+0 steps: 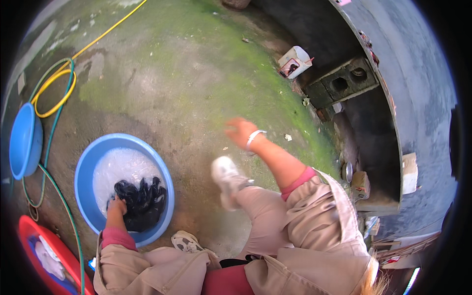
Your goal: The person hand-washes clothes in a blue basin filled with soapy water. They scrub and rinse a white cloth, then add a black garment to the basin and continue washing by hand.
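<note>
A blue plastic basin stands on the concrete floor at left, holding sudsy water and a wet black garment. My left hand reaches into the basin at the garment's left edge; its fingers are partly hidden in the dark folds, so I cannot tell whether they grip it. My right hand, with a silver bangle at the wrist, is raised to the right of the basin, blurred, fingers apart and nothing in them. My white shoe shows just below it.
A smaller blue basin tilts at far left beside coiled yellow and green hoses. Below it, a red tub holds light-coloured cloth. A phone leans on a white container near a concrete block under a slab at right.
</note>
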`<state>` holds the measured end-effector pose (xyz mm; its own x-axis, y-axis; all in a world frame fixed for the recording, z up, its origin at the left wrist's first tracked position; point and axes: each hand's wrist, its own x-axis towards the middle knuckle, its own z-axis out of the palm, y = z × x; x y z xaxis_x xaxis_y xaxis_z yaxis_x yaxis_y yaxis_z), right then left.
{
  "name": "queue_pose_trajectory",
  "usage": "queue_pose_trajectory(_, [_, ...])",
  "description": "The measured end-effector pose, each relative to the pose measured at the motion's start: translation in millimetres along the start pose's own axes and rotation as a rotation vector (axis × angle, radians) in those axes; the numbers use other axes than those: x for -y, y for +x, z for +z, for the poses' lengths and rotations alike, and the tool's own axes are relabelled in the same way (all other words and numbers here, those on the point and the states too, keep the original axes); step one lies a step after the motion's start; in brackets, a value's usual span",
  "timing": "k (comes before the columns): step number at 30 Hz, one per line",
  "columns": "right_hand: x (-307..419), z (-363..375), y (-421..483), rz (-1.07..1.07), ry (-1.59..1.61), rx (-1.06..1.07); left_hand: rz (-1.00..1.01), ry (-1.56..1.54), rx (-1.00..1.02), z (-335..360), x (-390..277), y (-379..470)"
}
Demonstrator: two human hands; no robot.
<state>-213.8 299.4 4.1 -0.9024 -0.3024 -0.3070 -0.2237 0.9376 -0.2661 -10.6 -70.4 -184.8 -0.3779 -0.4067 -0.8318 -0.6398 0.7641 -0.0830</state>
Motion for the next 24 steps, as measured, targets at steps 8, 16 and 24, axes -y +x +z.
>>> queue_pose_trajectory(8, [-105.4, 20.8, 20.8, 0.437, 0.183, -0.098, 0.022, -0.053, -0.163, -0.1, 9.4, -74.3])
queue_pose_trajectory(16, [-210.7, 23.5, 100.5, 0.364, 0.23, 0.069, -0.11, 0.014, -0.301, -38.6, -60.4, -115.6])
queue_pose_trajectory(24, [-220.4, 67.7, 151.6, 0.008, 0.286, 0.107, 0.127, 0.024, -0.398, -51.2, -186.4, -135.3])
